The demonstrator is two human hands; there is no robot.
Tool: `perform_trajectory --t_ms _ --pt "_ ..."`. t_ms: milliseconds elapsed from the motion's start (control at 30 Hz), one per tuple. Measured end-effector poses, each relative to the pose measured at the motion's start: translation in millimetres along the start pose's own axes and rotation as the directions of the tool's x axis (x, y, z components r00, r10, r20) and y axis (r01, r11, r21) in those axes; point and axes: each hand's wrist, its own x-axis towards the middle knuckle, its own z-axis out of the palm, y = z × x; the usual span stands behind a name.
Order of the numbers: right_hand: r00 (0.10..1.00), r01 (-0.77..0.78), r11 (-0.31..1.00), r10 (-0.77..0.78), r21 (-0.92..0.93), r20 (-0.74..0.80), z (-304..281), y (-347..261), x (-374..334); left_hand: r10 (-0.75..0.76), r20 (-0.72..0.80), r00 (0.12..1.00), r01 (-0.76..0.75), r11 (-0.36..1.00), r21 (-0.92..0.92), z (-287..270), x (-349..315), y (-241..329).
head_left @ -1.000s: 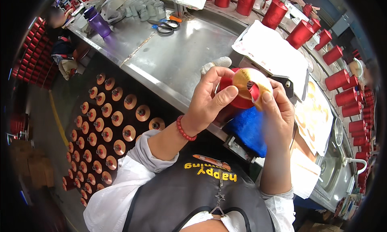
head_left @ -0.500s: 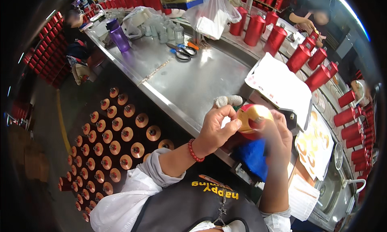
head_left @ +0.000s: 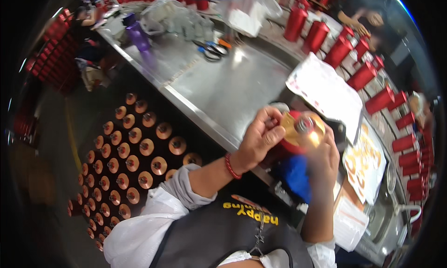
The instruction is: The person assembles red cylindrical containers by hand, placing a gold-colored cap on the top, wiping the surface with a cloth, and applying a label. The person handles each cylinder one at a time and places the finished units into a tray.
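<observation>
Between my hands is a red bottle (head_left: 291,149), its threaded metal neck tilted up toward me. A shiny gold ring label (head_left: 292,134) lies around the neck on the bottle's top. My left hand (head_left: 261,137) has curled fingers, its thumb pressed at the label's left edge. Closed round the right side of the bottle is my right hand (head_left: 326,154), partly smeared by motion. Just below the hands is a blue cloth (head_left: 295,177). Right of them, a white sheet (head_left: 372,186) bears several gold ring labels.
Several red bottles (head_left: 363,77) stand along a curved line at the right. Gold-topped bottles (head_left: 145,147) crowd the lower left. Scissors (head_left: 212,53) and a purple bottle (head_left: 138,37) are on the metal table (head_left: 219,91). A co-worker's hands (head_left: 358,28) show at the far right.
The bottle's neck now shows plainly through the gold label, which faces me more flatly. Both hands have shifted slightly right, and the left fingers have moved along the label's edge.
</observation>
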Motion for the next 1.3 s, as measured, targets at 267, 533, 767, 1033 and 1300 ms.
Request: perform_trajectory --t_ms 267,533,767,1033,1300 --pt "1.000 0.021 0.999 -0.021 0.035 -0.009 -5.5 2.1 14.7 -0.043 -0.040 0.998 0.041 0.998 -0.050 15.2 9.7 -5.8" --pt "0.996 -0.077 0.969 0.086 0.235 -0.029 -6.6 -4.0 16.3 -0.127 -0.030 0.991 0.128 0.992 0.017 2.8 18.9 -6.4" --pt "0.993 -0.116 0.970 0.118 0.213 -0.001 -20.6 -4.0 17.5 -0.129 -0.023 0.991 0.129 0.992 0.003 -4.7 20.5 -0.7" --pt "0.995 -0.088 0.984 0.095 0.152 -0.039 -5.9 -1.2 19.6 -0.236 0.050 0.970 0.237 0.972 -0.004 -5.6 24.4 -7.5" --pt "1.000 -0.002 1.000 0.002 0.005 -0.026 0.4 5.4 18.0 -0.277 0.084 0.957 0.281 0.959 -0.040 -12.4 32.2 -2.4"
